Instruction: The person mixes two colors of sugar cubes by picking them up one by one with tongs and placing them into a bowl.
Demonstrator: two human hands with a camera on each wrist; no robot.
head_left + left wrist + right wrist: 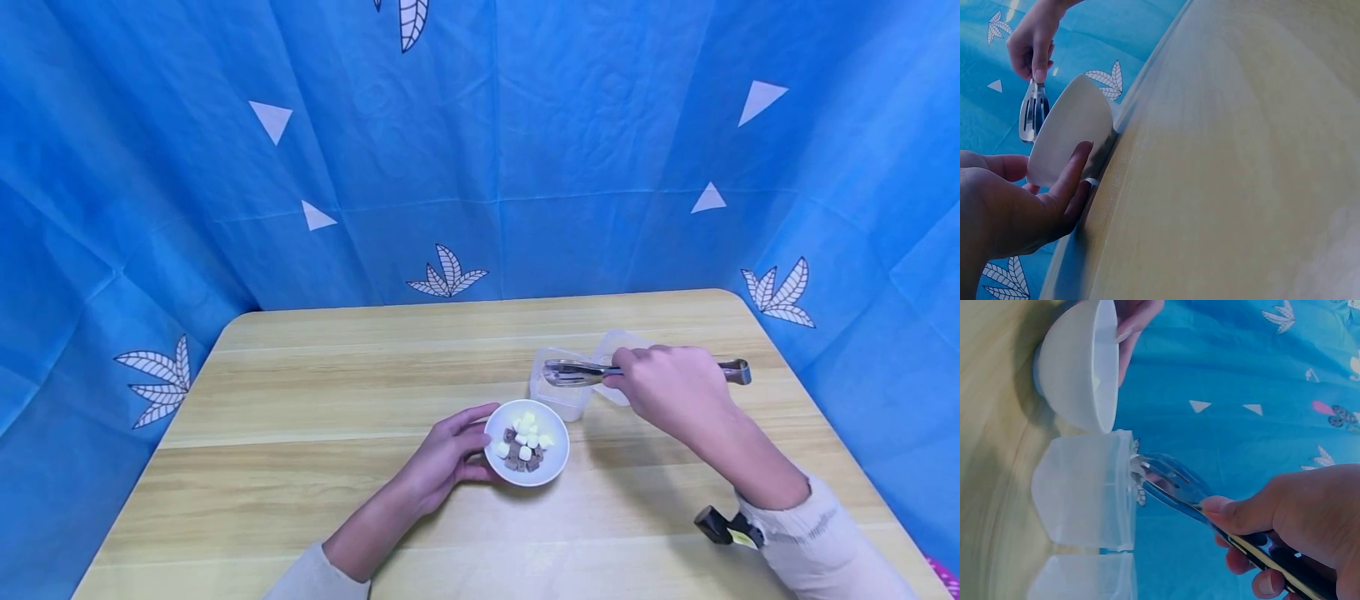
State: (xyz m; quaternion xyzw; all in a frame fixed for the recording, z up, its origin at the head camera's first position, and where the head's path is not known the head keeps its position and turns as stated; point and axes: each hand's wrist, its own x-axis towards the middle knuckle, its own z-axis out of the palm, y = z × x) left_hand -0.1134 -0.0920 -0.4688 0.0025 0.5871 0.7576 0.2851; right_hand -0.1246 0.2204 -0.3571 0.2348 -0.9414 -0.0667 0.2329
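Observation:
My left hand point(446, 458) holds a white bowl point(555, 471) by its left side, thumb near the rim and fingers against the outer wall, as the left wrist view shows. White cubes point(525, 454) and brown cubes point(513, 462) lie inside the bowl. Metal tongs point(1185, 490) are gripped in my right hand point(675, 387), their slotted ends pointing left over a clear plastic container point(573, 408). In the right wrist view the tong tips are close above that container's rim; whether they pinch anything I cannot tell.
A second clear container point(1082, 578) stands beside the first, partly hidden by my right hand in the head view. All stand on a wooden table point(300, 467). Behind it hangs a blue patterned cloth point(562, 150). A black device point(712, 525) is at my right sleeve.

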